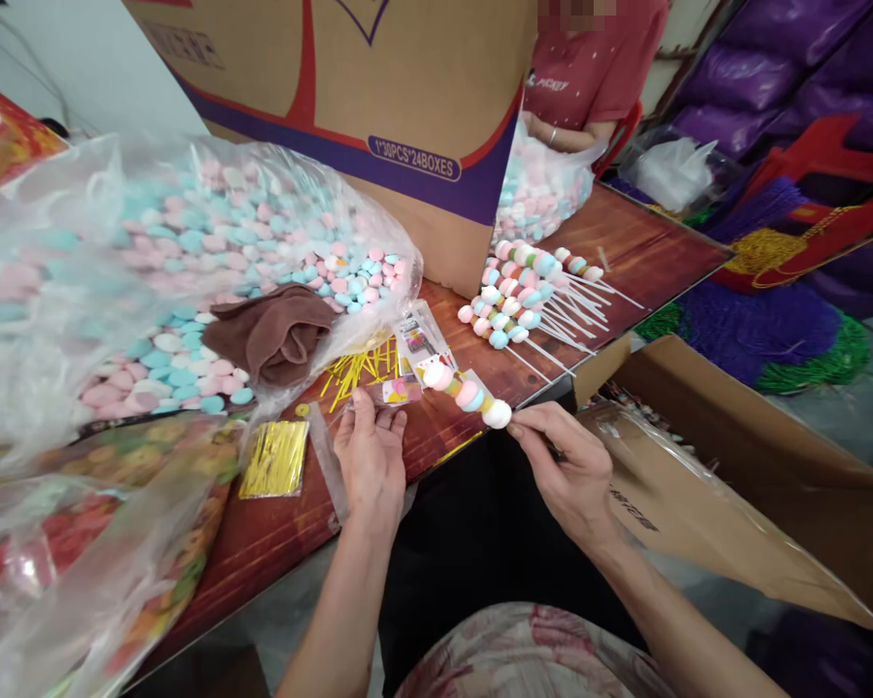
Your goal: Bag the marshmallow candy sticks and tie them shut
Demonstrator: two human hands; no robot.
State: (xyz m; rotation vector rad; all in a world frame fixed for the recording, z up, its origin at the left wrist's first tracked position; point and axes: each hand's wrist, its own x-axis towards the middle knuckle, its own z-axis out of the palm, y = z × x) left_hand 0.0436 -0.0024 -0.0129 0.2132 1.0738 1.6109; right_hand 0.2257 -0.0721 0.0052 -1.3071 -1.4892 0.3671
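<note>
Candy skewer pinched in the right hand, clear packet in the left

The right hand [571,465] grips one end of a candy skewer [469,395] between thumb and forefinger, the other fingers folded loosely in; any stick at that end is hidden by the fingers. The skewer slants above the near edge of the red-brown table [655,237], its pink, blue and white pieces alternating with small rings, a white piece closest to the fingertips. The left hand [371,460] is half closed, thumb up and fingers curled, on a clear packet [399,392] with a colourful print.

Beyond the left hand lie loose yellow strips [360,373], with more printed packets [418,334] beside them. To its left sits a bundle of gold ties [274,460]. A brown cloth [273,334] rests on a big clear bag [210,233] full of pastel candies.

Past the held skewer, a heap of other skewers [513,291] lies on the table — white sticks pointing toward the right. A tall cardboard box [422,87] stands behind; beyond it a person in a red shirt [597,73] has an arm at another candy bag [538,189]. An open carton [698,514] sits below, right of the table.
</note>
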